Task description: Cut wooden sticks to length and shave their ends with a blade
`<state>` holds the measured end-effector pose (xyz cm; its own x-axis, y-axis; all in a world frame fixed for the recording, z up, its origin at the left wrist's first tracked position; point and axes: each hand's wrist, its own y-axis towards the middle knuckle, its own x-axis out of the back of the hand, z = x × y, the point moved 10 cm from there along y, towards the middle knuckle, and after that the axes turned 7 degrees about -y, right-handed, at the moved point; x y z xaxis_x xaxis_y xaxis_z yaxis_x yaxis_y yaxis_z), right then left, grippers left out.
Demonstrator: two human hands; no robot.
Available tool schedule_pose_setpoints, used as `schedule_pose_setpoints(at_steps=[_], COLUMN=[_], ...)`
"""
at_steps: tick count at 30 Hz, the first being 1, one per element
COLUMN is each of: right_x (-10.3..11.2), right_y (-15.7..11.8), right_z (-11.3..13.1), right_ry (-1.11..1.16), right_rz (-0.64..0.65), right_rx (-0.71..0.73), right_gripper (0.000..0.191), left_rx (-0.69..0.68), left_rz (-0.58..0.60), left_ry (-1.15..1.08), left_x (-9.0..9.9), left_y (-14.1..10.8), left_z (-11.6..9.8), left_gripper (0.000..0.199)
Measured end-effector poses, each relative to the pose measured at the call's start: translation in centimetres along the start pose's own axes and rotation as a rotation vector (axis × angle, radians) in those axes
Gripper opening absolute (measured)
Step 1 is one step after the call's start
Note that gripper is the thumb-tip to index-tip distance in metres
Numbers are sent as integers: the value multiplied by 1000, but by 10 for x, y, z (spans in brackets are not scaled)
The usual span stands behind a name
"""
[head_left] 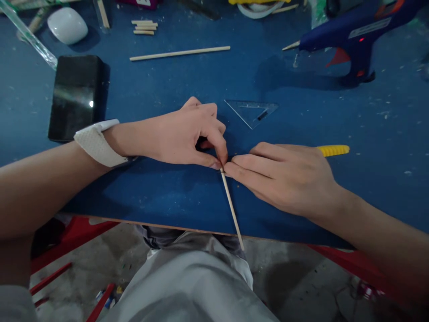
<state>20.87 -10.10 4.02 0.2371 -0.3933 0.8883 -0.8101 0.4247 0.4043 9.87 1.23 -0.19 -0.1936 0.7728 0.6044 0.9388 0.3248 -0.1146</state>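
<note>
A thin wooden stick [232,208] slants across the table's near edge, its lower end jutting out past it. My left hand [187,134] pinches the stick's upper end between thumb and forefinger. Close against that same end are the fingertips of my right hand [288,179], which is closed, palm down. From behind the right hand sticks out the ribbed yellow handle [333,150] of a tool; its other end is hidden under the fingers. A clear set square [239,114] lies just beyond both hands.
Further back lie another long stick [181,53] and several short stick pieces [145,27]. A blue glue gun [355,40] stands at the back right. At left are a black box-like object [75,98] and a white rounded object [67,25].
</note>
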Motion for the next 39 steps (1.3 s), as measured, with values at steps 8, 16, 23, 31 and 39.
schedule_pose_setpoints(at_steps=[8, 16, 23, 31, 39], right_x=[-1, -4, -3, -5, -6], right_y=[0, -8, -13, -11, -19], right_z=[-7, -15, -28, -43, -56], right_ry=[35, 68, 109, 104, 106], right_rz=[37, 132, 109, 55, 48], right_rx=[10, 53, -16, -121, -227], right_gripper=[15, 33, 26, 22, 25], left_rx=[-63, -48, -25, -49, -21], left_rz=[3, 12, -6, -137, -263], left_ry=[-94, -39, -4, -29, -174], left_x=[0, 1, 1, 11, 25], left_y=[-2, -1, -2, -1, -2], left_z=[-1, 0, 2, 1, 0], left_gripper=[20, 29, 37, 31, 41])
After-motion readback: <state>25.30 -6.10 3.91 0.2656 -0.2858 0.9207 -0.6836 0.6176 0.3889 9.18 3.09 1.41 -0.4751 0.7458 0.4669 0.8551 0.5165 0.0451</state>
